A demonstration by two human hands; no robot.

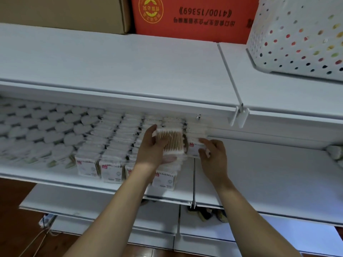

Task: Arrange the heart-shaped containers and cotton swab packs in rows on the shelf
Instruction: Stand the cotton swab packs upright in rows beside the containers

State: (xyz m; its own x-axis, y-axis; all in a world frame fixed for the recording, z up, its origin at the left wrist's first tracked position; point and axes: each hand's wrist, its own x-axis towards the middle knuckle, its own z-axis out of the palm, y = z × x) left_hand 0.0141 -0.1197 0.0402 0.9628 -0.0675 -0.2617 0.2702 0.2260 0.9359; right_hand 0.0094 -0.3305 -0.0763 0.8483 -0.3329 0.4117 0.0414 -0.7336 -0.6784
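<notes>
Heart-shaped containers (pixel 46 127) fill the left part of the middle shelf (pixel 269 173) in several rows. To their right stand rows of cotton swab packs (pixel 111 145) with red-marked labels. My left hand (pixel 150 147) grips a pack of wooden-stemmed cotton swabs (pixel 171 140) tilted above the rightmost row. My right hand (pixel 213 154) pinches another cotton swab pack (pixel 194 147) at the right end of the rows, just beside the shelf divider (pixel 194 182).
The upper shelf (pixel 120 64) carries a brown carton (pixel 65 12), an orange carton (pixel 193 17) and a white dotted basket (pixel 300 38). A white item (pixel 335 152) lies at the far right of the middle shelf. Lower shelves and wooden floor sit below.
</notes>
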